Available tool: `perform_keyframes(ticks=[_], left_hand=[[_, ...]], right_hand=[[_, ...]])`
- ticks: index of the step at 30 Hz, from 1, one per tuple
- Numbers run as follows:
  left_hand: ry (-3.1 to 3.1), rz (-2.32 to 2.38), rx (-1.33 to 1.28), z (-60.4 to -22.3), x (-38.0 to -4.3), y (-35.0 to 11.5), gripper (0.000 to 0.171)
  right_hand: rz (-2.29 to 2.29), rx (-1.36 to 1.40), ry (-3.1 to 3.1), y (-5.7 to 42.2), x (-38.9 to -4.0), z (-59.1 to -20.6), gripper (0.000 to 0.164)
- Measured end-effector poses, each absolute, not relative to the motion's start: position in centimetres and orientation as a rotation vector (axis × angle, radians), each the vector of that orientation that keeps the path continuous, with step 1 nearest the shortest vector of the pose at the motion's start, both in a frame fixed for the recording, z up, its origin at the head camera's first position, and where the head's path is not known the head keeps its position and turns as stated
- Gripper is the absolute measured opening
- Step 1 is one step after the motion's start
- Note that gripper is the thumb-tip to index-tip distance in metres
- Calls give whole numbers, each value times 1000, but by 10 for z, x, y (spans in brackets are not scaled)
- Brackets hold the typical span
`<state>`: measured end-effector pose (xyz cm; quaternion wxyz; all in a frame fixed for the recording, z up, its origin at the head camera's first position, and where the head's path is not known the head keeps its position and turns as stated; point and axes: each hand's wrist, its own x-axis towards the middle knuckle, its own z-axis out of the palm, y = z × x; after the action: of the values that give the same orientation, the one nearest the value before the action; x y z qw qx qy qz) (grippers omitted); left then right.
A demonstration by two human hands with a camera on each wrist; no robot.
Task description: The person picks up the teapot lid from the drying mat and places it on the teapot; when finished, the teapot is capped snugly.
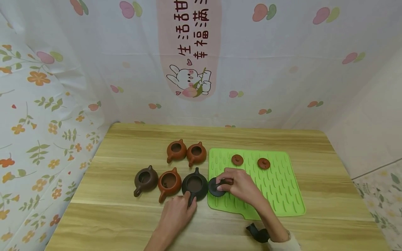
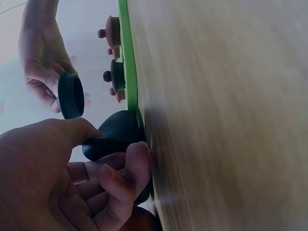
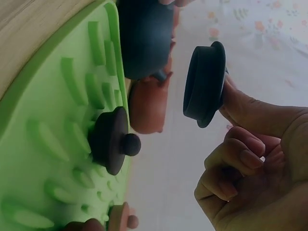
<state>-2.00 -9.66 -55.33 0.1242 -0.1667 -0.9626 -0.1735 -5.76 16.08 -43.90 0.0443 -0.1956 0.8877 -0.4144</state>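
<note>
Pinched by its top, a black teapot lid (image 3: 206,84) hangs in my right hand (image 1: 240,184), raised above the left edge of the green mat (image 1: 270,195). Just left of the mat stands a black teapot (image 1: 203,196), its top uncovered. My left hand (image 1: 177,212) holds this teapot's handle (image 2: 108,144) between thumb and fingers, as the left wrist view shows. Under the right hand, a dark brown lid (image 3: 111,139) sits knob up on the mat, mostly covered in the head view.
Left of the black teapot stand an orange-brown teapot (image 1: 176,186) and a dark brown one (image 1: 151,181). Behind them are two smaller reddish teapots (image 1: 172,153), all lidless. Reddish lids (image 1: 237,159) lie on the mat's far part. A black object (image 1: 259,234) is near the right wrist.
</note>
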Motion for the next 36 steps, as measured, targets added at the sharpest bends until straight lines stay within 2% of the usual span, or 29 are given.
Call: perform_keyframes(ticks=[36], left_hand=[[-2784, -489, -496, -555, -20, -97, 26]], right_hand=[[-1171, -694, 2793, 115, -73, -441, 12]])
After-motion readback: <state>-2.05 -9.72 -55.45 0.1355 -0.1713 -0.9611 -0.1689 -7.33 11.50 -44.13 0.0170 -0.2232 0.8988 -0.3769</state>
